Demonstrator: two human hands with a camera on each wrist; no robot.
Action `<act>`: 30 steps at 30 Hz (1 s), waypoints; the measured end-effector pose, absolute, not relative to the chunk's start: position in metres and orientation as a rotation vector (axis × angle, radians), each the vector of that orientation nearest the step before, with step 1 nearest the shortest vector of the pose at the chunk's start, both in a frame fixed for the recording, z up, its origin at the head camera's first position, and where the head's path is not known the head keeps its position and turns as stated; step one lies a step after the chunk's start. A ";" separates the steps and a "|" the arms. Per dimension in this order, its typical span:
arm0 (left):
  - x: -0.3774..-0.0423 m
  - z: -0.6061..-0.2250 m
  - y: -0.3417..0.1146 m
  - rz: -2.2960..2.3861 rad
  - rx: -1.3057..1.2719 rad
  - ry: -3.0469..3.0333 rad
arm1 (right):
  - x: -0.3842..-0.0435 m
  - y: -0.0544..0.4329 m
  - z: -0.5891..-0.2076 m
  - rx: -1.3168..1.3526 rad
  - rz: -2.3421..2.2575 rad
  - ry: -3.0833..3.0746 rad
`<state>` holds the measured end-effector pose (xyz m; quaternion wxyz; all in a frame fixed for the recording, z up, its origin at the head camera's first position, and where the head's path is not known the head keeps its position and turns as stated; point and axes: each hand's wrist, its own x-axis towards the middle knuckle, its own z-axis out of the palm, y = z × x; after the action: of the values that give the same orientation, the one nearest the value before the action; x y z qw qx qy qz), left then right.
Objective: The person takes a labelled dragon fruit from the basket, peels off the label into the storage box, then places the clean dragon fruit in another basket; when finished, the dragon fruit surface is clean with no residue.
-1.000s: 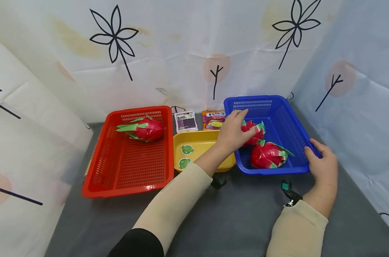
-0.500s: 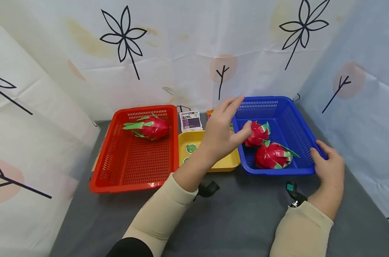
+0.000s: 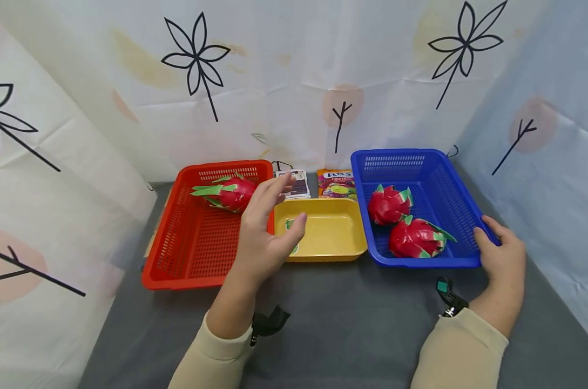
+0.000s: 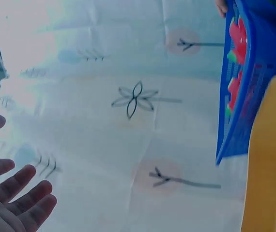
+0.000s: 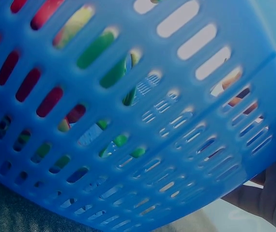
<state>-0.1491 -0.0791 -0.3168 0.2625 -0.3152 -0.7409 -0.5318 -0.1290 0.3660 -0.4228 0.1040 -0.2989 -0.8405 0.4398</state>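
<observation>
"How do the fruits (image 3: 417,239) look?"

"Glossy red with green-tipped scales; the one in the red basket (image 3: 208,243) trails longer green leaves to the left."

"And the blue basket (image 3: 427,262)?"

"Slotted plastic, set toward the table's far right corner. The right hand (image 3: 505,254) grips its right rim."

"The left hand (image 3: 264,232)?"

"Wide and bare, thumb well apart from the fingers, raised in front of where the red basket and the yellow tray (image 3: 328,232) meet."

"And the count?"

"Three fruits: two close together in the blue basket's near left part, one at the red basket's far end. Two baskets, the red one toward the table's far left corner. One tray between them, with two green stickers (image 3: 290,223) partly hidden by the left hand. Behind it, by the far edge, one white packet (image 3: 301,185) and one orange packet (image 3: 336,183)."

"The surface, the room?"

"A dark grey table (image 3: 352,319); white cloth (image 3: 284,48) rises behind its far edge and at both sides, printed with three black flowers, three twigs and pale pink discs."
</observation>
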 end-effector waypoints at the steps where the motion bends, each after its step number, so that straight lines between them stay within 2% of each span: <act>1: -0.146 -0.318 -0.087 -1.437 -0.824 -2.006 | -0.129 0.366 -0.422 -0.878 1.295 -2.479; 15: -0.125 -0.354 -0.183 -1.359 -0.520 -1.914 | -0.127 0.363 -0.419 -0.921 1.279 -2.498; 22: -0.114 -0.355 -0.196 -1.335 -0.391 -1.898 | -0.127 0.363 -0.420 -0.936 1.232 -2.516; 30: -0.110 -0.366 -0.221 -1.252 -0.100 -1.947 | -0.127 0.362 -0.420 -0.935 1.241 -2.520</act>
<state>-0.1101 -0.2212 -0.3658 0.4009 -0.0395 -0.7698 -0.4951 -0.1271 0.3624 -0.4199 0.0905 -0.3144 -0.8477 0.4175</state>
